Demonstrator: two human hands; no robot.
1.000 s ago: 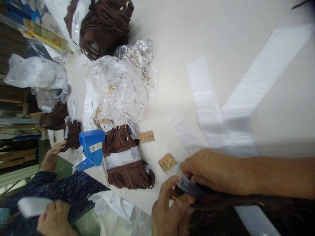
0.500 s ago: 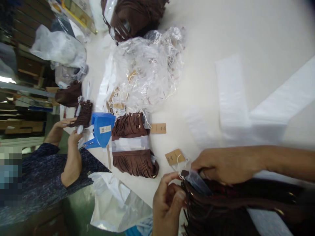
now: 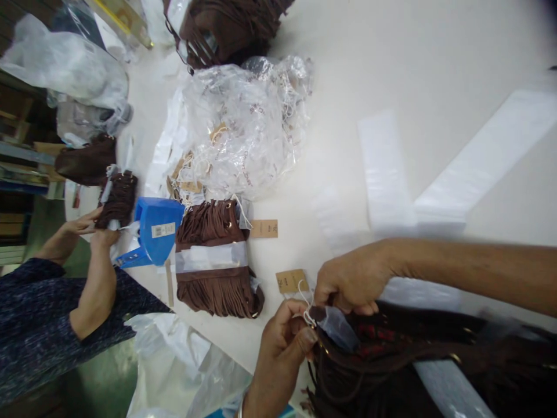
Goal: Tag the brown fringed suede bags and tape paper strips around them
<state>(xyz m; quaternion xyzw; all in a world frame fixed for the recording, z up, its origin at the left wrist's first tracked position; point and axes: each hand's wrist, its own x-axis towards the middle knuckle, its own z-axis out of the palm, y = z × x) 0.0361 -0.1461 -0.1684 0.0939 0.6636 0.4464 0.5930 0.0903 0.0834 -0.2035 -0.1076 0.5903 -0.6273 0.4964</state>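
A dark brown fringed handbag [image 3: 383, 371] lies at the lower right, its mouth showing a red patterned lining and a white wrap band across its front. My left hand [image 3: 282, 348] pinches the white tag string [image 3: 308, 316] at the bag's near corner, thumb against the rim. Just above, my right hand [image 3: 352, 278] is closed at the same corner, beside a plastic-covered strap end [image 3: 337, 325]; what its fingertips hold is hidden. From the string hangs a tan price tag [image 3: 292, 281], lying on the table.
Another brown fringed bag [image 3: 213, 287] with a white band and tag lies left of my hands. Beyond it are a blue holder [image 3: 159, 226], crumpled clear plastic [image 3: 243, 133] and more brown bags [image 3: 235, 29]. White strips [image 3: 387, 168] lie rightward. A co-worker [image 3: 93, 278] handles a small fringed bag.
The view has shifted, so most things sit further left. My right hand has lifted slightly off the bag's mouth, and more red lining shows. My left hand keeps its pinch at the corner.
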